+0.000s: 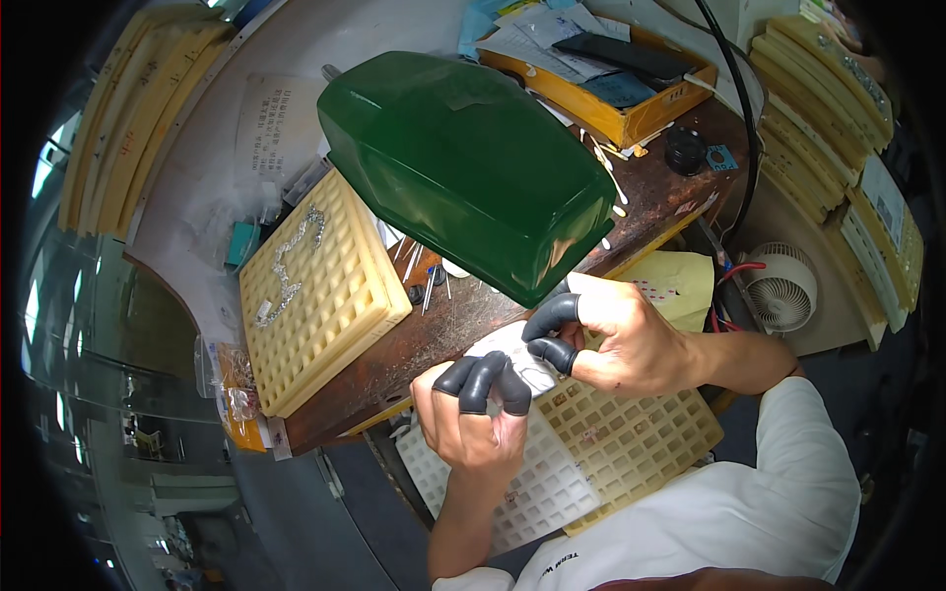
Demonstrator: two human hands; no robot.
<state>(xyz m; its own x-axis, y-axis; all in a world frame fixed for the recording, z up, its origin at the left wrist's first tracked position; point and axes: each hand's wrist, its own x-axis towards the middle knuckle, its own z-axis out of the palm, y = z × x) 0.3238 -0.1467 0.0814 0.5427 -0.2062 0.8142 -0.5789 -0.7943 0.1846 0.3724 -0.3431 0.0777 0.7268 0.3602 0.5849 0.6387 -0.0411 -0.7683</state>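
My left hand (471, 414) is closed, its fingers curled together, at the edge of a crumpled white piece (510, 345) that looks like cloth or soft paper. Black finger cots cover several fingertips on both hands. Just to the right, my right hand (621, 335) pinches thumb and forefinger together beside the same white piece. Whatever lies in either pinch is too small or hidden to make out. Over the work spot hangs a large dark green lamp shade (463, 158), close above my right fingertips. Below my hands lie a white grid tray (552, 492) and a yellowish grid tray (655, 433).
On the left of the wooden bench (345, 389) are stacked yellow grid trays (345, 315) with a silvery chain (281, 261) on top. Thin tools (431, 286) lie by the lamp. Behind stands a wooden box (631, 123) of papers; a white fan (778, 286) is at right.
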